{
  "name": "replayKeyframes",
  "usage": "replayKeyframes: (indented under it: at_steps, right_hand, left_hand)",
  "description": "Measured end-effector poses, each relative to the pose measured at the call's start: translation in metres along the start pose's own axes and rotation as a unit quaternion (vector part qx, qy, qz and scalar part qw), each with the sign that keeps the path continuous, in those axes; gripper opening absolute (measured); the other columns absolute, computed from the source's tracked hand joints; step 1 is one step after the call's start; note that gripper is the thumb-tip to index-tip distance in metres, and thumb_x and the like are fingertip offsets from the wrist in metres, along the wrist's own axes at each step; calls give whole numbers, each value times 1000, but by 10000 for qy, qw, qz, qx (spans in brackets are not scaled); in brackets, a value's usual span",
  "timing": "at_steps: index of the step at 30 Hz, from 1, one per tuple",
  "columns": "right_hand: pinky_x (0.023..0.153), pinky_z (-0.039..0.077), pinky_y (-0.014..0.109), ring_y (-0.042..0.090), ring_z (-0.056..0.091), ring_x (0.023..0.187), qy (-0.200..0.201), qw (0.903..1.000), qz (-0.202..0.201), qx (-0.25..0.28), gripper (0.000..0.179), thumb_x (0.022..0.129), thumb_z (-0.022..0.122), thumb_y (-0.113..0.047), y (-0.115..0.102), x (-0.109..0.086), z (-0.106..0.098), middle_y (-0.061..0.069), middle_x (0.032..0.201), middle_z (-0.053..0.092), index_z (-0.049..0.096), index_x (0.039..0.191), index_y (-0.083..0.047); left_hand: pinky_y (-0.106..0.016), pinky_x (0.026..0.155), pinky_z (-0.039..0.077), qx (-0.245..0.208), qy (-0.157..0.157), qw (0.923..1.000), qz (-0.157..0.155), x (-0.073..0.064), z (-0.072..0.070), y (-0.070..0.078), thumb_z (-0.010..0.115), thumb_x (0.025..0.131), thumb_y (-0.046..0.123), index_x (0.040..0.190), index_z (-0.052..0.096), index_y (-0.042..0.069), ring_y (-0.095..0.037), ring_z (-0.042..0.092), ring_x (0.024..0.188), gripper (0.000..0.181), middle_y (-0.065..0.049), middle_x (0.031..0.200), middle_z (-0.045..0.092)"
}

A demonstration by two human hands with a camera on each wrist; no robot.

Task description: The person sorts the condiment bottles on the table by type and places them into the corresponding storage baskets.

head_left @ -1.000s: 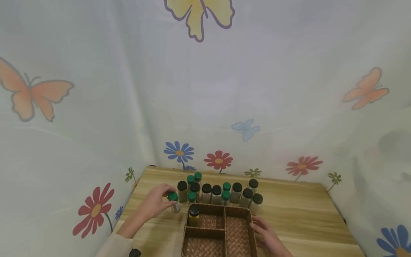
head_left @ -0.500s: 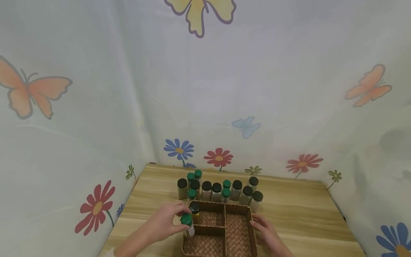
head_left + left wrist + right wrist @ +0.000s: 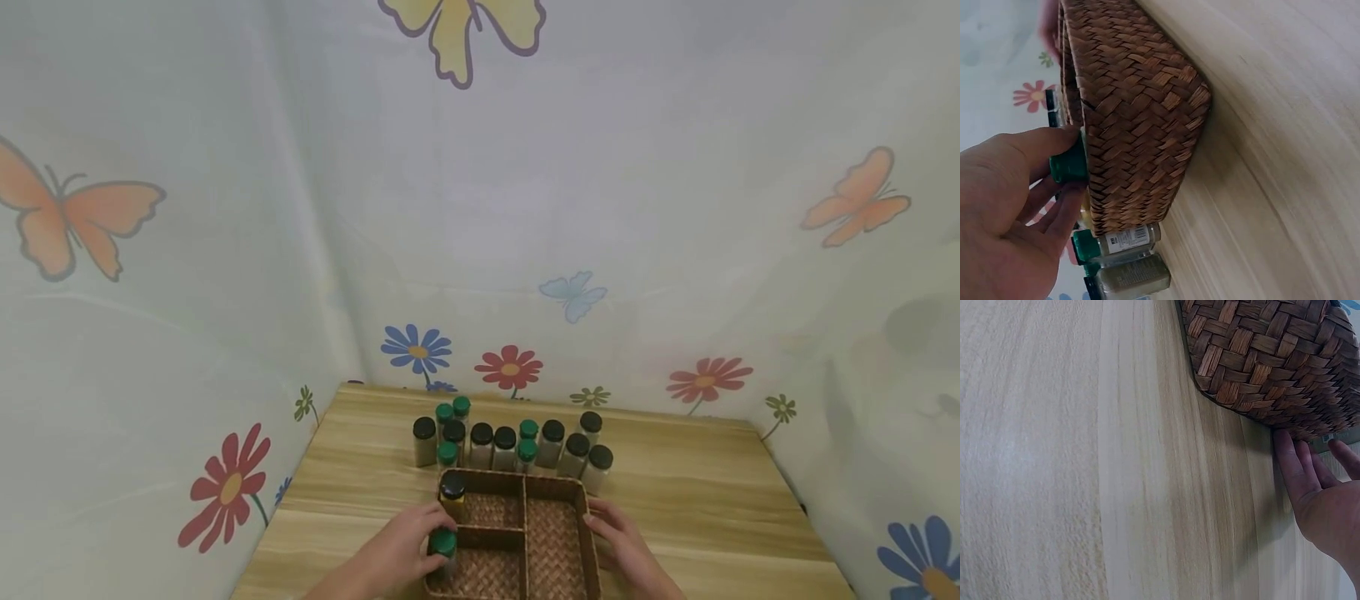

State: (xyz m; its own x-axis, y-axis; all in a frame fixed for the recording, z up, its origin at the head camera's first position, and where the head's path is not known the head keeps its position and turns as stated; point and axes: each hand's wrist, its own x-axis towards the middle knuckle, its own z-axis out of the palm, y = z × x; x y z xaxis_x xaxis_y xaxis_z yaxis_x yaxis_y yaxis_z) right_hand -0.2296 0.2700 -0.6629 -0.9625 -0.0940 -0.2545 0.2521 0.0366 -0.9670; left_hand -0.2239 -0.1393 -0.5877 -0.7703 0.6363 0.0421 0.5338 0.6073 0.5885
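Observation:
My left hand pinches a spice jar by its green cap, at the left wall of a brown woven basket with three compartments. The jar stands in the front left compartment, its body partly hidden by the hand. In the left wrist view, thumb and fingers grip the green cap at the rim, and the basket's wall hides the rest. A black-capped jar is in the back left compartment. My right hand rests against the basket's right side; the right wrist view shows its fingers extended, touching the woven wall.
Behind the basket stands a row of several spice jars, some with black caps, some with green caps. All sit on a wood-grain table. A pale curtain printed with flowers and butterflies surrounds the table.
My left hand has carried the green-capped jar from the table left of the basket, right and toward me, then lowered it into the front left compartment. The right hand stays against the basket.

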Motion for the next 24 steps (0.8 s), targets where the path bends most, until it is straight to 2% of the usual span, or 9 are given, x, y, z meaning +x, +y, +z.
replayKeyframes:
  at_steps: [5, 18, 22, 24]
  right_hand:
    - [93, 54, 69, 48, 41, 143, -31, 10000, -3, 35, 61, 111, 57, -32, -1, -1, 0, 32, 155, 43, 41, 154, 7]
    - [92, 55, 67, 41, 53, 133, -66, 10000, -61, -11, 63, 109, 60, -33, -3, -3, 0, 33, 152, 46, 40, 153, 8]
    - [92, 55, 67, 40, 54, 132, -153, 9999, -73, 15, 64, 109, 60, -34, -2, -3, -2, 33, 151, 47, 40, 153, 8]
    - [94, 55, 67, 40, 54, 133, -217, 9997, -72, 32, 65, 109, 60, -34, -2, -3, -4, 34, 152, 46, 39, 154, 8]
  left_hand:
    - [-33, 88, 58, 153, 109, 9998, 12, 0, -3, 3, 89, 87, 17, 115, 74, 15, -7, 64, 103, 32, 11, 111, 65]
    - [-32, 86, 59, -44, 185, 9998, -98, 3, -4, 7, 90, 85, 11, 113, 73, 14, -8, 64, 101, 33, 8, 110, 62]
    - [-37, 88, 59, -441, 53, 9986, -276, 4, -12, 5, 89, 89, 23, 118, 72, 14, -11, 66, 104, 35, 5, 115, 65]
    - [-40, 91, 59, -677, 158, 9969, -364, 7, -21, 3, 87, 91, 30, 122, 72, 12, -16, 67, 106, 39, 1, 117, 67]
